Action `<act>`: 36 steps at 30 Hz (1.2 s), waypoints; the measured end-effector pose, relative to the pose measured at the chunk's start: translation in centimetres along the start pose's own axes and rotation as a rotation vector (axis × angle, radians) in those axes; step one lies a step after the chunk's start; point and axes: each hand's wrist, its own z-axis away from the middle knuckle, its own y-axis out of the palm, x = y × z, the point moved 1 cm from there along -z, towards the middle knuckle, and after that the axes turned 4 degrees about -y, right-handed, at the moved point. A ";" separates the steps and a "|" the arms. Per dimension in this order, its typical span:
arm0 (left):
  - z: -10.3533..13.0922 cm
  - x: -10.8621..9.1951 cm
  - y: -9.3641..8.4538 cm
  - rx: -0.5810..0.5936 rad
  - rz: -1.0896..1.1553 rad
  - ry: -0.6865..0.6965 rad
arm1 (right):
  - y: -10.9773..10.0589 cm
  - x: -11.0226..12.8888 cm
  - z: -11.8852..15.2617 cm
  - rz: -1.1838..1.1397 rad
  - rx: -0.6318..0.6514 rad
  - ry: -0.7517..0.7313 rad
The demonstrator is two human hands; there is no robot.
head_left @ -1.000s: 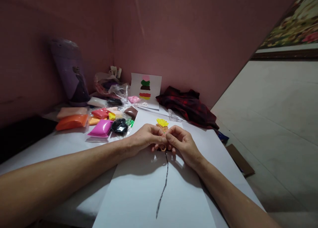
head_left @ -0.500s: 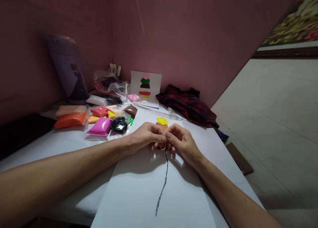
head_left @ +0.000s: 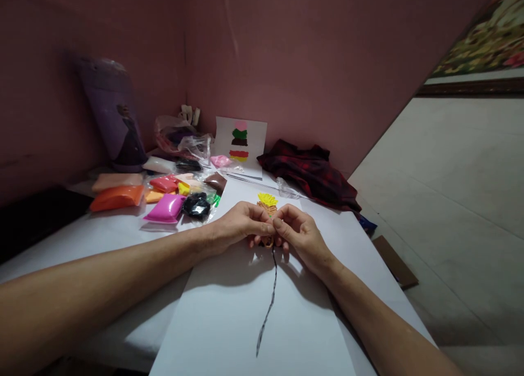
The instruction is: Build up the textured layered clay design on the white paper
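My left hand [head_left: 239, 227] and my right hand [head_left: 303, 235] meet above a large white sheet of paper [head_left: 221, 321]. Thumb and forefinger of each are pinched together, fingertip against fingertip. Whatever they pinch is too small or hidden to make out. Under and just beyond the fingers lies a small raised picture, its yellow fan-shaped top [head_left: 267, 197] above a ridged orange-brown band [head_left: 268, 207]. My fingers cover much of its lower part. From its bottom a wavy black line [head_left: 272, 295] runs down the sheet towards me.
To the left lie several bags of coloured clay, among them magenta [head_left: 164, 208], orange [head_left: 117, 198] and black [head_left: 196, 206]. A card with coloured patches [head_left: 257, 138] leans at the wall. Dark red plaid cloth [head_left: 309, 171] lies back right; a purple container [head_left: 108, 111] stands back left.
Almost nothing differs. Both hands keep the same pinch in the same place, with at most a tiny shift of the fingertips.
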 end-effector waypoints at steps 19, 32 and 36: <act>0.0 -0.1 0.1 -0.013 0.074 -0.007 | 0.1 -0.2 0.0 -0.071 -0.124 0.039; 0.2 -0.5 0.2 -0.042 0.079 -0.023 | -0.1 -0.4 0.0 -0.054 -0.149 -0.036; 0.2 -0.4 0.2 -0.048 0.083 -0.012 | -0.1 -0.4 0.1 -0.050 -0.160 -0.020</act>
